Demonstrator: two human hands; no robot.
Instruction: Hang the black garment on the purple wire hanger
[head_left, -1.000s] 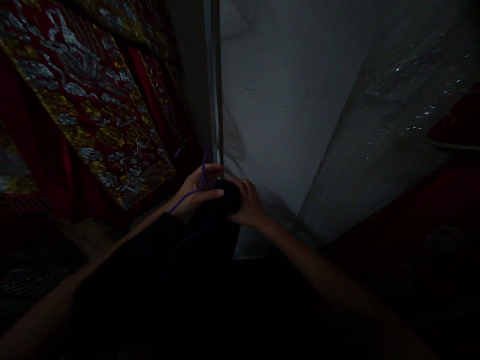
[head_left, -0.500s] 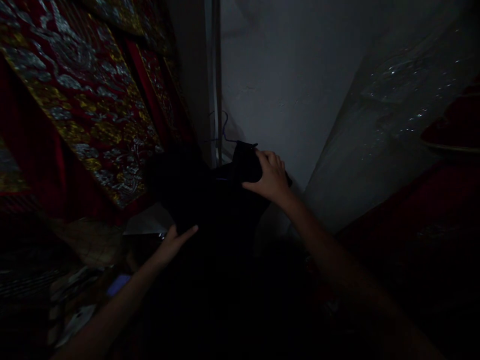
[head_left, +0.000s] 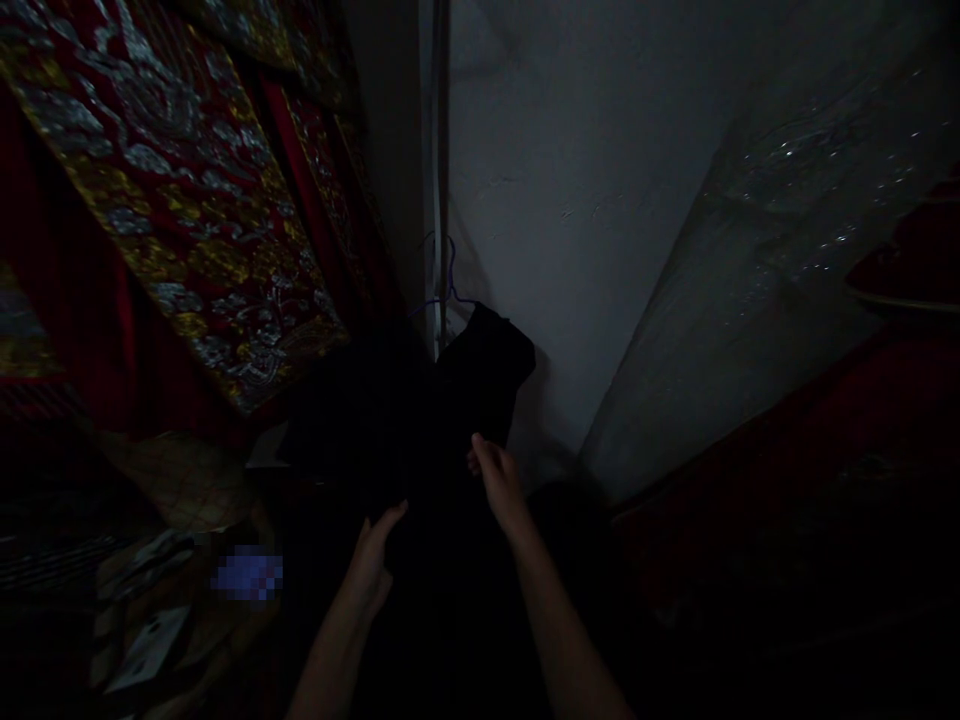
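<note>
A black garment (head_left: 487, 355) hangs on a thin purple wire hanger (head_left: 451, 270) in front of me; its folds are mostly lost in the dark. My left hand (head_left: 371, 560) is at the garment's lower left, its thumb lying over the black cloth and its other fingers largely hidden. It seems closed on the cloth. Higher up and to the right, my right hand (head_left: 496, 480) is closed, thumb up and fingers curled, at the garment's right edge below the sleeve.
A narrow upright pole (head_left: 436, 150) runs beside the hanger, against a grey wall (head_left: 577, 200). Red embroidered cloth (head_left: 202, 200) with gold and silver hangs at left. Clear plastic sheeting (head_left: 795, 190) covers the right side. A blurred blue item (head_left: 247, 574) lies at lower left.
My right hand has left the garment's shoulder and moved down and left to its edge. My left hand has shifted slightly down and right. The shoulder cloth now hangs lower.
</note>
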